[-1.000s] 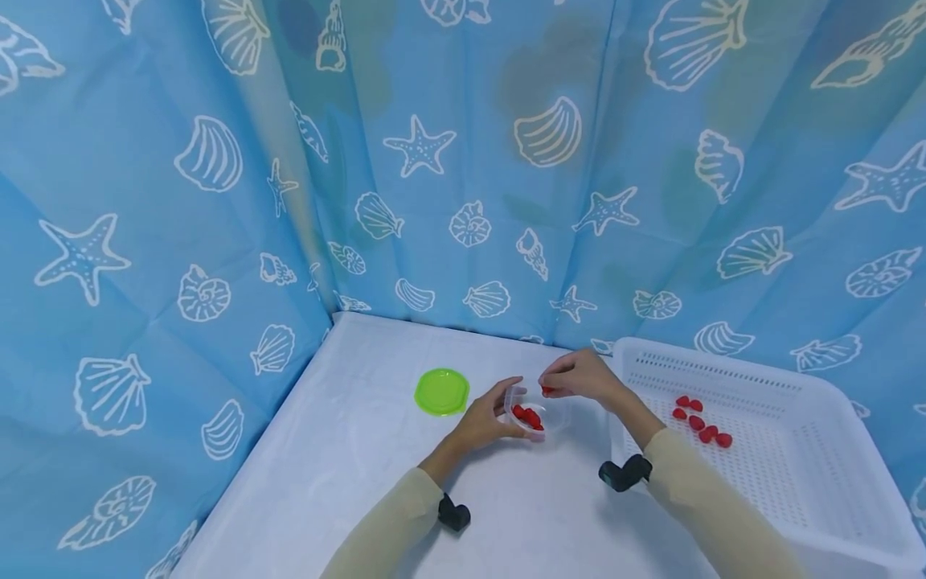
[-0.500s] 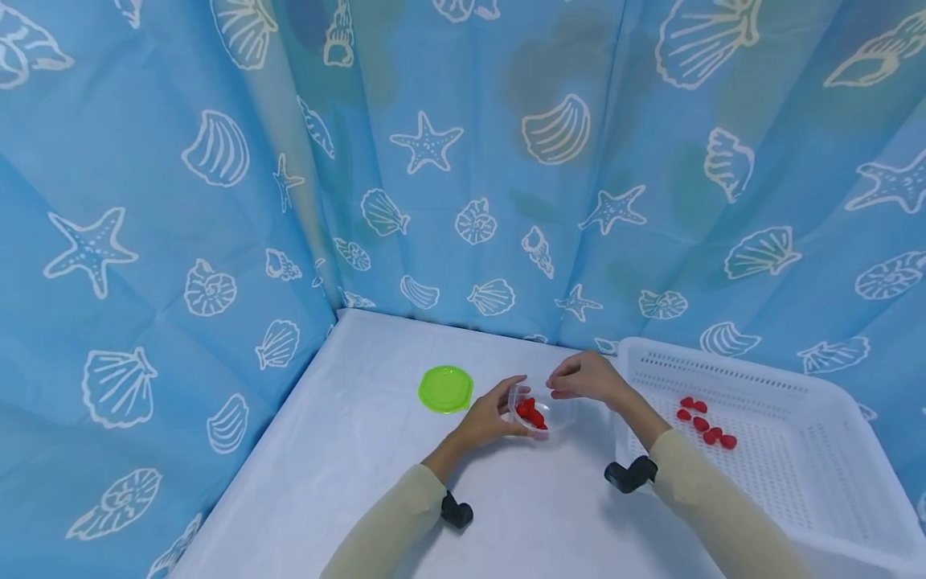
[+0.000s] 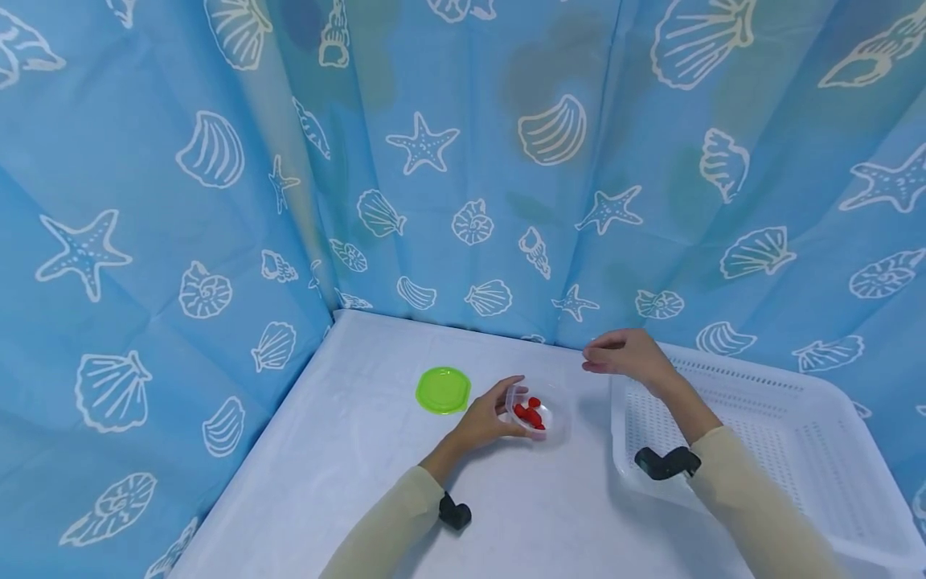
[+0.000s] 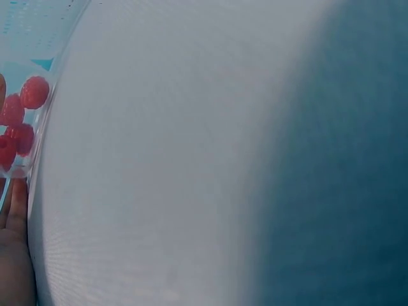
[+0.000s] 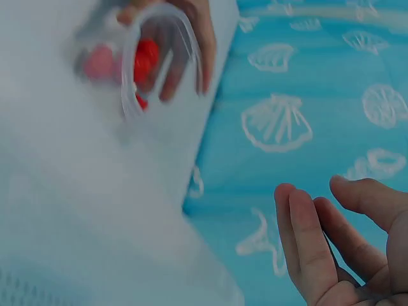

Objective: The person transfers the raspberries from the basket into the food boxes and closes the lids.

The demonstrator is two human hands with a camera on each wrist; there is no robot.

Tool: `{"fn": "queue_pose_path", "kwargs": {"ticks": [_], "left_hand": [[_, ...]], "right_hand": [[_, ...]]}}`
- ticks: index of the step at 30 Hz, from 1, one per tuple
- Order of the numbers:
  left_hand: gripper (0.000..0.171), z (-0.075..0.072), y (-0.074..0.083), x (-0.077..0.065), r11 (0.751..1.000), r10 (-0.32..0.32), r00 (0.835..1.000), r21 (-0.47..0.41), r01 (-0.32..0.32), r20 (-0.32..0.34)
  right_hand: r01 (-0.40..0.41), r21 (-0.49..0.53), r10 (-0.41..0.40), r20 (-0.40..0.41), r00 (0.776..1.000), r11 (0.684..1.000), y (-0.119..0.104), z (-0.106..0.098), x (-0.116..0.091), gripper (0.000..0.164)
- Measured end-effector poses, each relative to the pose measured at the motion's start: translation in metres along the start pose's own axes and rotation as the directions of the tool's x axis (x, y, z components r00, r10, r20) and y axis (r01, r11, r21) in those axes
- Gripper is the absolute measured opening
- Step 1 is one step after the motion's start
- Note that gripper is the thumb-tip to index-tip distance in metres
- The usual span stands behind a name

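Note:
My left hand (image 3: 483, 420) grips a small clear plastic container (image 3: 559, 406) from its left side, fingers behind and thumb in front. Several red raspberries (image 3: 528, 415) lie inside it; the left wrist view shows raspberries (image 4: 35, 93) close up through the clear wall. To the right and a little higher, my right hand (image 3: 628, 354) is in the air near the left rim of a white basket. In the right wrist view the right hand (image 5: 347, 245) holds nothing, its fingers loosely extended and thumb apart from them.
A green lid (image 3: 443, 391) lies on the white-covered table (image 3: 376, 450) left of the container. At the right stands a large white perforated basket (image 3: 832, 503); my right forearm covers the part where raspberries showed earlier. A blue seashell curtain (image 3: 470, 265) borders the table behind.
The raspberry pinched by my right hand is now in the container. That hand has let go and moved right, toward the basket. My left hand still holds the container in place.

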State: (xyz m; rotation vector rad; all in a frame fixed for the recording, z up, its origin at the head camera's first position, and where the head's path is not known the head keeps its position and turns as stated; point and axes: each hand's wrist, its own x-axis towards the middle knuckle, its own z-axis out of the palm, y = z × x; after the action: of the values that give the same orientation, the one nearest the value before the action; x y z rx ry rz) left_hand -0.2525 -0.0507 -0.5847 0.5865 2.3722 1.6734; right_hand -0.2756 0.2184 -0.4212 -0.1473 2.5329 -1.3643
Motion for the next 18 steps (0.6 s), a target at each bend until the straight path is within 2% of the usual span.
{"fn": "queue_pose_path", "kwargs": {"ticks": [5,8,12,18], "left_hand": [[0.091,-0.001,-0.001,0.0,1.0,0.011,1.0,0.002,-0.011,-0.001],[0.09,-0.001,-0.001,0.0,1.0,0.012,1.0,0.003,-0.012,-0.004],[0.091,-0.002,0.0,0.0,1.0,0.009,1.0,0.007,-0.009,-0.006],[0.091,-0.002,0.001,-0.001,1.0,-0.018,1.0,0.016,0.018,-0.019]], "right_hand": [[-0.003,0.013,0.003,-0.045,0.999,1.0,0.013,-0.033,-0.01,0.051],[-0.018,-0.024,0.016,-0.077,0.997,1.0,0.028,-0.051,-0.015,0.055],[-0.081,-0.07,0.072,-0.118,0.99,0.994,0.056,-0.072,-0.02,0.058],[-0.217,-0.062,0.207,-0.147,0.967,0.974,0.105,-0.091,-0.024,0.063]]}}
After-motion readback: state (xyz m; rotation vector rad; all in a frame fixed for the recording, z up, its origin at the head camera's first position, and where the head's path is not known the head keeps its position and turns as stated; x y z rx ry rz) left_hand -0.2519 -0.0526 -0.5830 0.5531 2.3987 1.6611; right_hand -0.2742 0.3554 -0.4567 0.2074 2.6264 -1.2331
